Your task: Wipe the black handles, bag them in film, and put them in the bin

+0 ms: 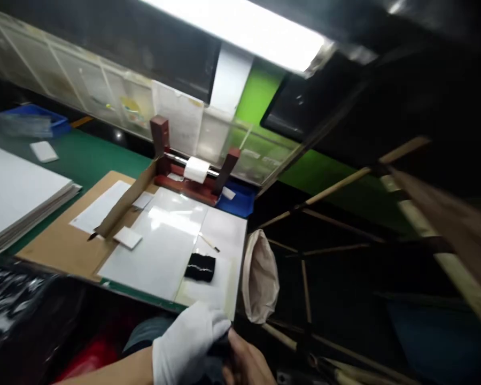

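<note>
While the gloved left hand and bare right hand meet at bottom centre, fingers curled about a dark item, I cannot tell whether either grips it; handling it seems the present step, calling for two-handed coordination next.

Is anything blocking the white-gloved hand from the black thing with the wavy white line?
Nothing I can see. Between the gloved left hand and the black piece there's just flat, pale work surface. The thin stick lies beyond the black piece.
</note>
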`<action>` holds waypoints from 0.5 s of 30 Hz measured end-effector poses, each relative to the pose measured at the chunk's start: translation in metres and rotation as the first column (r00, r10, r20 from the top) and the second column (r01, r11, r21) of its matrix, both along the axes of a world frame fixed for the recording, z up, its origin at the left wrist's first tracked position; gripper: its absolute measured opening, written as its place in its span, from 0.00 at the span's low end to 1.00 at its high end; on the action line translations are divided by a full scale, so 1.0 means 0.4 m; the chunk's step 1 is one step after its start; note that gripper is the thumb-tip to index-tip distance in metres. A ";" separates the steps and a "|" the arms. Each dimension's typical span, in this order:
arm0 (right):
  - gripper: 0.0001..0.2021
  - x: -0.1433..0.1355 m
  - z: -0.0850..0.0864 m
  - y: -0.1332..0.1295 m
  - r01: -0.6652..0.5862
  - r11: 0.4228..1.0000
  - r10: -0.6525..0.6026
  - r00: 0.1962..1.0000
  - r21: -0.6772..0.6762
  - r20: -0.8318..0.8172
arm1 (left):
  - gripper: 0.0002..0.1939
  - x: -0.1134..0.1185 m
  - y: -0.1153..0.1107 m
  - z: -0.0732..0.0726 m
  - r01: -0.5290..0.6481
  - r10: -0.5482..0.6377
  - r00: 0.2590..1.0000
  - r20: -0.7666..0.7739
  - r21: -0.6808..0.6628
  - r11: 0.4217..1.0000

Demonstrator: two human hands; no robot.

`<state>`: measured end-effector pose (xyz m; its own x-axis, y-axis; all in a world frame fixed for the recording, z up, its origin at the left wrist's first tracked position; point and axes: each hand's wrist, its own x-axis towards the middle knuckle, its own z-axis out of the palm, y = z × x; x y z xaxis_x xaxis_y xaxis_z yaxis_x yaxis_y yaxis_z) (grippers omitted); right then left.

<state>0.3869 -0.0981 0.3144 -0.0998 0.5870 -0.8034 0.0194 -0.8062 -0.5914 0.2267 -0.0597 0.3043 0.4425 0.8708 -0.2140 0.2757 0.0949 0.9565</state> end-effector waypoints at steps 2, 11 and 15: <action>0.43 -0.062 -0.046 -0.023 -0.058 0.998 0.058 0.998 -0.011 0.000 | 0.09 -0.067 -0.035 -0.053 -0.150 0.174 0.983 0.065 -0.276 0.949; 0.25 -0.291 -0.139 -0.136 -0.534 0.557 -0.132 0.699 0.636 0.703 | 0.32 -0.199 -0.054 -0.051 -0.317 0.716 0.677 0.171 -0.810 0.494; 0.27 -0.319 -0.168 -0.146 -0.608 0.447 -0.207 0.643 0.656 0.737 | 0.35 -0.210 -0.059 -0.031 -0.320 0.753 0.633 0.180 -0.825 0.466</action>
